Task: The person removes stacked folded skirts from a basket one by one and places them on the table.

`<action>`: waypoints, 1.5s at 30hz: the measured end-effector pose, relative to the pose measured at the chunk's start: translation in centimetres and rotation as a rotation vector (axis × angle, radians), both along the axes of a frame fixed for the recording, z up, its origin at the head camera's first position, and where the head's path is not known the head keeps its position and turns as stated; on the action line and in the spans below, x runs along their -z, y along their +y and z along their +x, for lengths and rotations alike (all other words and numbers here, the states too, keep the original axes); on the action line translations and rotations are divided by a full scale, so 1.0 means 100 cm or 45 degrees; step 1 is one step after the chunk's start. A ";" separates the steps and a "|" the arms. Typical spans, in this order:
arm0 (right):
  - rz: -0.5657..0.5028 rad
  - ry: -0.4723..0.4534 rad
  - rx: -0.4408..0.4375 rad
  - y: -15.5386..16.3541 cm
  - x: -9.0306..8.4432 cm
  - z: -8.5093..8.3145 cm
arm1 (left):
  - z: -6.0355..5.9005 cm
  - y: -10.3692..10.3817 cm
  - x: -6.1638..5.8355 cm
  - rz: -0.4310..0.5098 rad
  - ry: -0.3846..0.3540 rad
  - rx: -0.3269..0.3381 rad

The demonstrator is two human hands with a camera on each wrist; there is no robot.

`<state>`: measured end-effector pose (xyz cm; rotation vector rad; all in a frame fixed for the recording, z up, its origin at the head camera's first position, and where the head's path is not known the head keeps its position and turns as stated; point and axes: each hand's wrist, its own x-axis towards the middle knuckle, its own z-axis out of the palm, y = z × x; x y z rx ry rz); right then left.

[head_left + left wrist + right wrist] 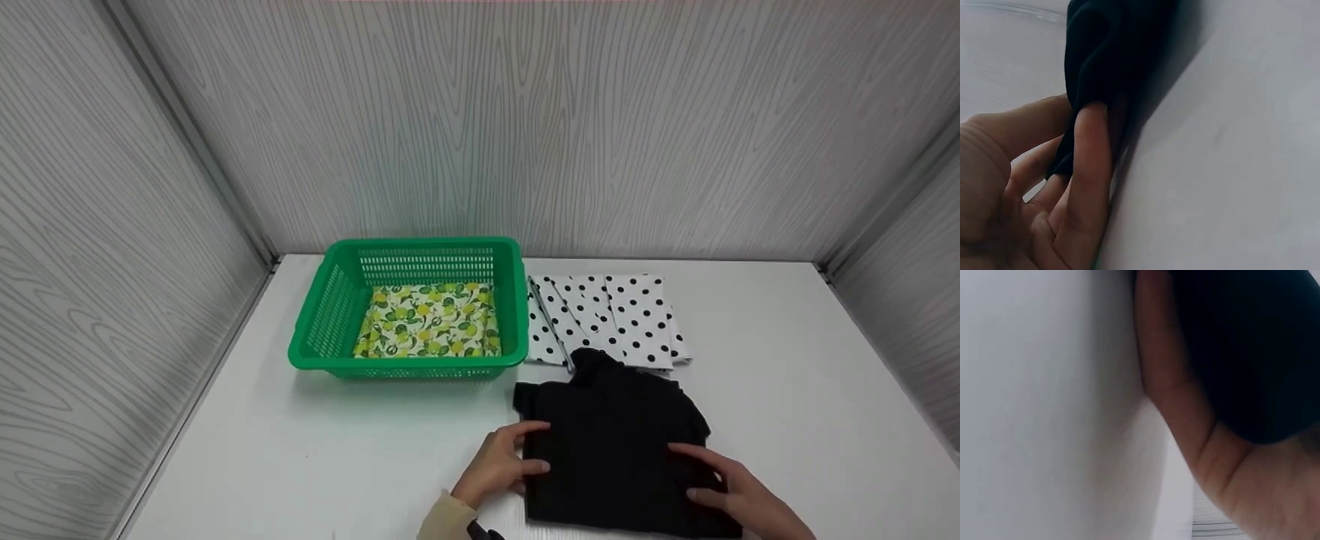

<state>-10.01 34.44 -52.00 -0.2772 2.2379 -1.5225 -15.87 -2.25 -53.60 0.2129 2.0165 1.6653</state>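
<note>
A folded black garment [611, 457] lies on the table at the front, a bunched piece sticking up along its far edge. At its left side my left hand [499, 461] grips the edge, index finger and thumb on top. The left wrist view shows other fingers [1092, 157] tucked under the dark cloth [1120, 50]. My right hand [739, 491] holds the opposite edge near the front right corner, thumb and index finger over the fabric. In the right wrist view a finger [1165, 343] runs beneath the black cloth [1247, 354], between it and the table.
A green plastic basket [409, 363] stands behind on the left, with a folded lemon-print cloth [427, 319] inside. Right of it lies a folded white cloth with black dots [637, 319], a thin grey rod [551, 322] across it. Grey wood-grain panels [525, 127] enclose the white table [360, 457].
</note>
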 end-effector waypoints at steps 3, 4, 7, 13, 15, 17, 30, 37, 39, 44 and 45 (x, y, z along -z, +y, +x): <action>0.077 0.001 0.084 0.003 -0.011 -0.002 | 0.000 -0.005 -0.012 -0.078 0.044 0.048; 0.124 0.016 0.137 0.004 -0.016 -0.003 | 0.000 -0.009 -0.019 -0.110 0.074 0.069; 0.285 0.095 0.330 0.003 -0.033 -0.007 | -0.003 -0.028 -0.039 -0.193 0.223 0.118; 0.431 0.324 0.517 -0.010 -0.062 -0.021 | -0.016 -0.066 -0.082 -0.197 0.437 0.053; 0.420 0.376 0.509 -0.016 -0.070 -0.027 | -0.022 -0.076 -0.093 -0.210 0.483 -0.014; 0.373 0.403 0.486 -0.025 -0.077 -0.036 | -0.028 -0.086 -0.101 -0.221 0.532 -0.097; 0.301 0.464 -0.049 -0.076 -0.087 -0.074 | -0.048 -0.130 -0.107 -0.290 0.659 -0.362; 0.689 0.159 -0.373 -0.113 -0.066 -0.056 | -0.050 -0.139 -0.110 -0.304 0.640 -0.427; 0.792 0.099 -0.328 -0.123 -0.060 -0.053 | -0.050 -0.140 -0.109 -0.301 0.637 -0.420; 0.890 0.079 -0.244 -0.134 -0.051 -0.055 | -0.051 -0.141 -0.109 -0.313 0.636 -0.418; 0.891 0.081 -0.240 -0.134 -0.050 -0.057 | -0.051 -0.141 -0.110 -0.316 0.633 -0.424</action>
